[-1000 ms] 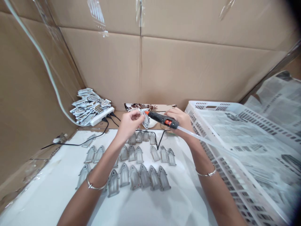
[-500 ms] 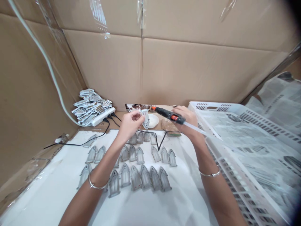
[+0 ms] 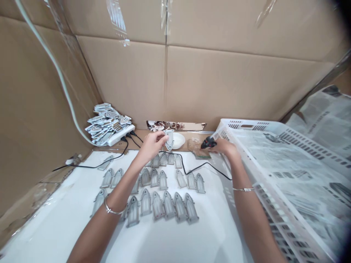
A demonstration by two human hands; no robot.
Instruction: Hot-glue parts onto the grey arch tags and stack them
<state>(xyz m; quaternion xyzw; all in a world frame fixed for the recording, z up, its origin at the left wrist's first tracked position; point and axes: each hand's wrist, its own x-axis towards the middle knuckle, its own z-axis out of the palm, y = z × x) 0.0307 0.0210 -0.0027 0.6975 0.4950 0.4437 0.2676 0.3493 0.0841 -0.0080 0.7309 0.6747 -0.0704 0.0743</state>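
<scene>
**Both hands busy: grey frame in the left, glue gun in the right**

So the left arm comes up from the bottom and slants in toward the middle, crossing over some of the little frames. At the end of it the left hand [image 3: 152, 145] has a grey arched frame [image 3: 169, 140] pinched between thumb and fingers, held up around the far edge of the tabletop [image 3: 175, 243] with the pointed end down. It's right by a white bowl [image 3: 179, 141], and from this angle I can't tell if they touch.

Right arm comes up from the lower right and leans inward, close along the white plastic crate [image 3: 263, 175]. The wrist is bent so the right hand [image 3: 224, 147] points left, fingers closed around a black glue gun [image 3: 208, 142] at the brown pad [image 3: 195, 146]. Can't tell whether the gun is resting on it. The fingers are partly hidden, so no clue about the trigger.

Each forearm wears a silver bangle [image 3: 243, 189]. Between and under the arms, more grey arched frames [image 3: 157, 205] lie flat in rough rows, and a black cable [image 3: 207, 163] snakes across behind them.
</scene>
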